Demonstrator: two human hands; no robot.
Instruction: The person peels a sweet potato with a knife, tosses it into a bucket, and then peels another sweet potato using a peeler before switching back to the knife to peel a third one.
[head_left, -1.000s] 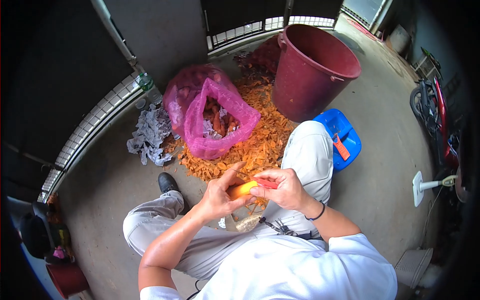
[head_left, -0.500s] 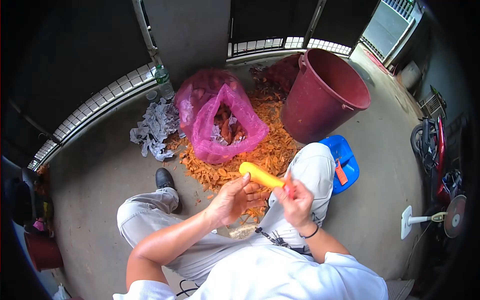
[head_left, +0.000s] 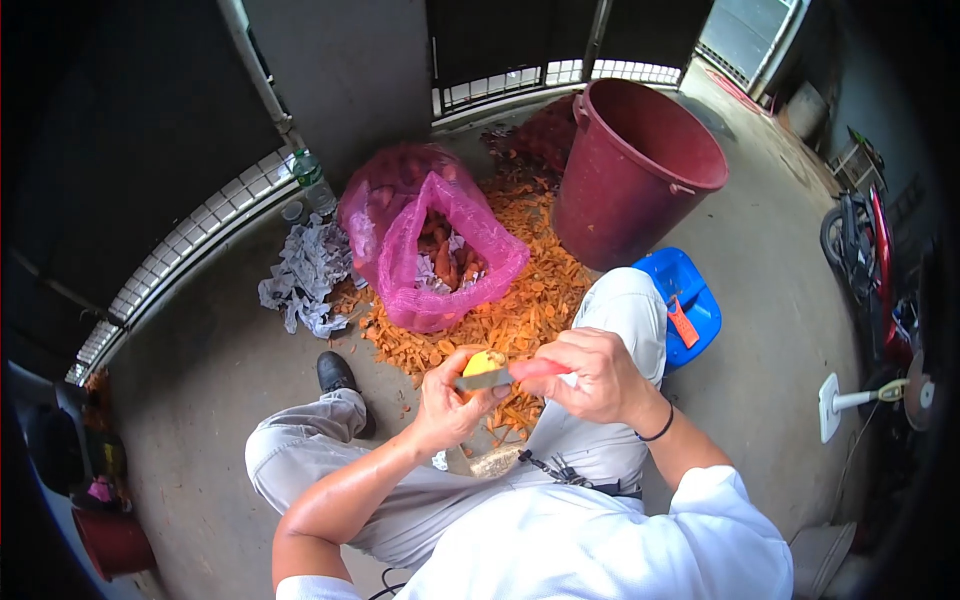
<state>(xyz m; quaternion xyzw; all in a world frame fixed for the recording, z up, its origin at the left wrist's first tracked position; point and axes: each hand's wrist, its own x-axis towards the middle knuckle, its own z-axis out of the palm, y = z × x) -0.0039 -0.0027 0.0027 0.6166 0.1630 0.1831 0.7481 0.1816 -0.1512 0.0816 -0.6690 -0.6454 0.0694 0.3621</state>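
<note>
Grey concrete floor spreads out below dark gate panels, and it's busy down there! Loose orange peelings lie heaped around a bright pink mesh sack, its mouth gaping on reddish-orange roots. Crumpled grey paper sits just left of the sack, a clear plastic bottle with a green top behind it. Over to the right stands a tall maroon plastic bucket, and nearer, beside the knee, a blue plastic basin with a flat orange object in it.

Now to the middle: the left hand is curled around a smooth yellow vegetable with a brownish tip, held above the lap, tip upward. Across from it, the right hand has its fingers wrapped firmly around a red-handled knife with a grey metal blade, and that blade lies right across the vegetable's near side!
</note>
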